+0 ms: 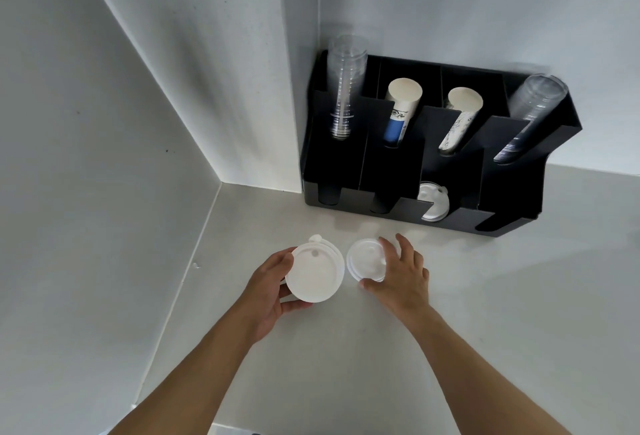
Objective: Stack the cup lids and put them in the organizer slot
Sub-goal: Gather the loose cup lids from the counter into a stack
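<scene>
Left hand (266,291) grips a lid stack (313,273); right hand (398,273), fingers spread, clasps a second pile (365,263) just beside, seemingly on the counter (485,296). Advise aligning rims before nesting. Organizer (391,164) beyond the fingertips.

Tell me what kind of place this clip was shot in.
Probably a drinks station or office pantry corner. A black organizer on a pale counter holds stacked clear cups, paper cups and lids; both hands hold more lids.
</scene>
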